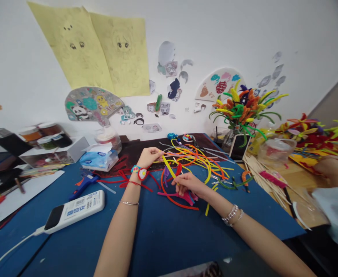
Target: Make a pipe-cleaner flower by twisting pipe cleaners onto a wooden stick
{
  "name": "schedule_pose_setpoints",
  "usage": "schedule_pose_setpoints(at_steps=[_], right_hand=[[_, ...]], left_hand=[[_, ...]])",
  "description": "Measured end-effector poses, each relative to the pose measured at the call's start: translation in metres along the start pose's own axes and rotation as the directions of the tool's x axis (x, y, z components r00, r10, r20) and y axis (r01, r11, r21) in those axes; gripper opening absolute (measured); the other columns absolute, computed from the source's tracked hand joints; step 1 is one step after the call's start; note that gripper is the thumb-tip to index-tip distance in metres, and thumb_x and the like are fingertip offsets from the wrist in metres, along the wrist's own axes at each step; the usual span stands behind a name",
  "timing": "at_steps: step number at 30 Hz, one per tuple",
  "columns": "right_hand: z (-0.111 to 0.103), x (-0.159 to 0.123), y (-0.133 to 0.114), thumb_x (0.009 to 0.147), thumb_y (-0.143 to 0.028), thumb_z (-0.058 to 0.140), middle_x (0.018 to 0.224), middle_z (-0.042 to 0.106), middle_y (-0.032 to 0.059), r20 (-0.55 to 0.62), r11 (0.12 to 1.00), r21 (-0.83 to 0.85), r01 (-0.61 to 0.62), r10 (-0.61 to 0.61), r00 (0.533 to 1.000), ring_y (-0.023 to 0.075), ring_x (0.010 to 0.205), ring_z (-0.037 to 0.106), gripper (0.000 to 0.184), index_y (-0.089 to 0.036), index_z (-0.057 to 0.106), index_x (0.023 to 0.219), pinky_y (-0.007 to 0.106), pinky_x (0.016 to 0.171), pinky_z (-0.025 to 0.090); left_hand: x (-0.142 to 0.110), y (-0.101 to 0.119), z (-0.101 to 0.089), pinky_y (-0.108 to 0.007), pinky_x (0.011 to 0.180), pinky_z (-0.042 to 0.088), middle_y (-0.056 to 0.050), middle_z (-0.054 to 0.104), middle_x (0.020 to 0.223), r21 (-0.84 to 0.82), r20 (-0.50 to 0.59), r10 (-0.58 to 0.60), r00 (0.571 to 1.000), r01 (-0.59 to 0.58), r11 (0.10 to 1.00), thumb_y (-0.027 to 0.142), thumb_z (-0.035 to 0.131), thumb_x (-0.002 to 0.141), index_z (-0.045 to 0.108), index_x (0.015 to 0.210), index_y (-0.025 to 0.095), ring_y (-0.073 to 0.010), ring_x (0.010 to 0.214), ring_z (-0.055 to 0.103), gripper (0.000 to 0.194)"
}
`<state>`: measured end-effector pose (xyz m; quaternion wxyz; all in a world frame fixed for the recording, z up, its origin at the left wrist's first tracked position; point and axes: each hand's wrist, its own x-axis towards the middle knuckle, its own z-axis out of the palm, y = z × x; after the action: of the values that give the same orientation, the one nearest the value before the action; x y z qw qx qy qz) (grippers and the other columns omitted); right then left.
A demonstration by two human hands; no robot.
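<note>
A yellow pipe cleaner (169, 167) runs slantwise between my two hands above the blue mat. My left hand (150, 157) pinches its upper end between thumb and fingertips. Lower and to the right, my right hand (189, 184) has its fingers closed around the other end. Beneath the right hand lie pink and purple pipe cleaner pieces (169, 194), partly hidden by it. An orange pipe cleaner (183, 206) curves below them. Behind both hands spreads a loose tangle of yellow, orange and purple pipe cleaners (199, 156). Red ones (122, 178) lie left of my left wrist.
A white power bank (85, 207) with a cable, a blue glue gun (85, 184) and a tissue pack (98, 159) are at left. Rightward stand a phone (239, 148), a pipe cleaner bouquet (241, 104) and thin sticks (268, 181). Another person's hand (336, 169) is at far right.
</note>
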<state>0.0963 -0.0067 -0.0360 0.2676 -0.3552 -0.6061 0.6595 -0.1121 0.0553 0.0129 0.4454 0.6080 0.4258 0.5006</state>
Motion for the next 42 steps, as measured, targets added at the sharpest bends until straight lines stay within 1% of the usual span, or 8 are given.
schedule_pose_setpoints(at_steps=[8,15,22,26,28,31,35,42], right_hand=[[0.001,0.001,0.0,0.08,-0.043,0.039,0.041,0.046,-0.0038,-0.111,0.957,-0.276,0.087,-0.122,0.986,0.0067,0.032,0.041,0.036,-0.016,0.05,0.06,0.018,0.035,0.031],[0.005,-0.005,-0.006,0.082,-0.029,0.038,0.047,0.036,-0.0046,-0.158,0.583,-0.773,0.25,-0.559,0.814,0.0073,0.046,0.033,0.033,-0.017,0.033,0.052,0.023,0.049,0.023],[0.003,-0.005,-0.009,0.086,-0.027,0.03,0.05,0.031,-0.0045,-0.218,0.666,-0.687,0.291,-0.57,0.792,0.0083,0.048,0.032,0.034,-0.018,0.031,0.054,0.022,0.047,0.024],[0.007,-0.01,-0.013,0.086,-0.025,0.033,0.056,0.043,-0.0017,-0.138,0.551,-0.759,0.348,-0.658,0.74,0.0099,0.054,0.041,0.032,-0.018,0.039,0.056,0.024,0.054,0.033],[0.006,-0.012,-0.016,0.085,-0.023,0.036,0.079,0.056,0.0048,-0.079,0.453,-0.796,0.4,-0.734,0.674,0.0135,0.07,0.049,0.028,-0.017,0.046,0.059,0.028,0.067,0.039],[0.002,-0.014,-0.018,0.082,-0.021,0.041,0.117,0.05,0.0084,0.03,0.317,-0.833,0.453,-0.792,0.609,0.019,0.093,0.049,0.024,-0.017,0.054,0.062,0.036,0.082,0.039],[0.003,-0.016,-0.019,0.082,-0.018,0.041,0.124,0.048,0.0035,0.197,0.207,-0.841,0.501,-0.744,0.639,0.0211,0.108,0.044,0.025,-0.018,0.059,0.063,0.041,0.092,0.036],[0.011,-0.019,-0.017,0.082,-0.015,0.039,0.118,0.055,0.0039,0.354,0.07,-0.83,0.553,-0.7,0.62,0.0203,0.119,0.036,0.022,-0.019,0.061,0.085,0.041,0.097,0.034]], left_hand=[[0.008,-0.013,0.012,-0.024,0.053,0.051,-0.003,0.063,0.056,0.138,-0.174,0.079,0.982,-0.055,0.989,0.04,0.064,0.063,0.061,0.068,0.011,-0.0132,0.052,0.061,0.029],[0.007,-0.011,0.024,-0.021,0.052,0.048,-0.001,0.062,0.054,0.348,-0.309,0.147,0.94,-0.032,0.937,0.039,0.06,0.067,0.062,0.065,0.015,-0.0124,0.052,0.061,0.024],[0.002,-0.001,0.037,-0.019,0.053,0.047,-0.001,0.063,0.058,0.372,-0.423,0.245,0.872,-0.079,0.925,0.039,0.055,0.071,0.062,0.069,0.015,-0.0114,0.054,0.061,0.025],[0.0,-0.003,0.042,-0.018,0.052,0.045,0.0,0.061,0.054,0.411,-0.393,0.28,0.876,-0.105,0.905,0.039,0.055,0.072,0.061,0.067,0.015,-0.0105,0.052,0.06,0.025],[0.001,-0.005,0.041,-0.018,0.051,0.046,0.0,0.061,0.053,0.387,-0.371,0.249,0.895,-0.095,0.917,0.039,0.056,0.071,0.061,0.067,0.015,-0.0108,0.052,0.06,0.025],[0.005,-0.009,0.037,-0.021,0.052,0.048,-0.001,0.061,0.054,0.288,-0.299,0.15,0.942,-0.06,0.956,0.04,0.06,0.068,0.061,0.067,0.014,-0.0116,0.051,0.06,0.025],[0.006,-0.006,0.031,-0.024,0.054,0.051,-0.002,0.062,0.055,0.031,-0.104,-0.079,0.991,0.083,0.996,0.037,0.066,0.062,0.059,0.065,0.012,-0.0117,0.051,0.06,0.027],[0.0,0.005,0.022,-0.025,0.058,0.053,-0.004,0.065,0.063,-0.11,0.014,-0.27,0.963,0.27,0.957,0.035,0.07,0.059,0.058,0.071,0.011,-0.0123,0.056,0.062,0.03]])
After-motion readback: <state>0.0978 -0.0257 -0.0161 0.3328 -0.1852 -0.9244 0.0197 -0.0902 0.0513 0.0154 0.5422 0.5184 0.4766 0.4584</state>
